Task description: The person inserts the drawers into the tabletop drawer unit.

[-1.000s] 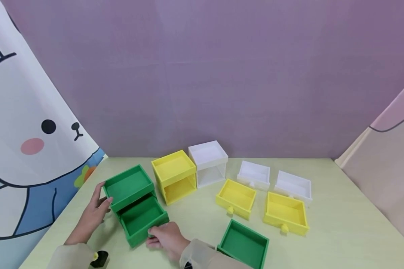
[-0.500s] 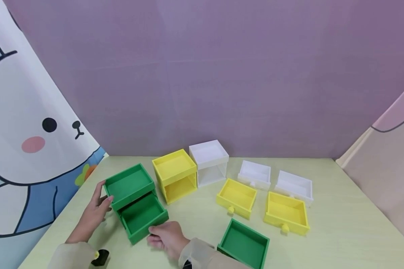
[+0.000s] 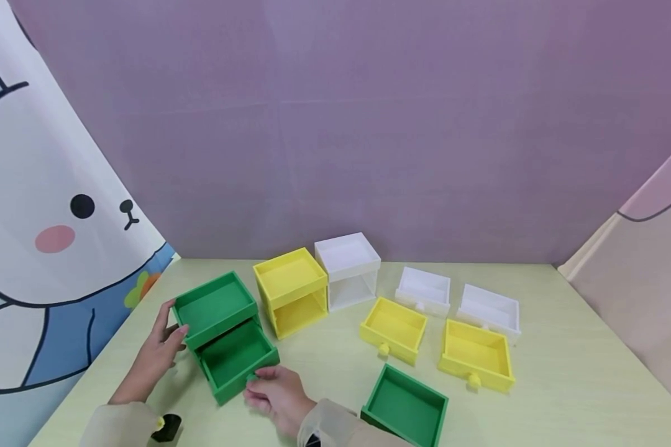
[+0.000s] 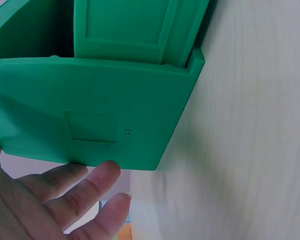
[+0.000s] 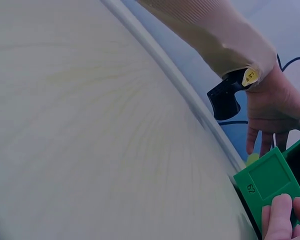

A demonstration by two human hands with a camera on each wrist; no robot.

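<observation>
In the head view a green cabinet stands at the left with a green drawer pulled partway out of its lower front. My left hand grips the cabinet's left side, thumb near the front of the top rim and forefinger at the rear. The left wrist view shows that side panel, with the lower fingertips below its edge. My right hand pinches the drawer's small green knob, which is partly hidden by the fingers. In the right wrist view those fingers lie against the drawer end.
A yellow cabinet and a white cabinet stand behind, fronts open. Loose on the table at right lie two white drawers and two yellow ones. A second green drawer sits near my right sleeve.
The green drawer has slid slightly farther into the cabinet. My right fingers have shifted a little, so the knob shows more. My left hand has stayed in place on the cabinet.
</observation>
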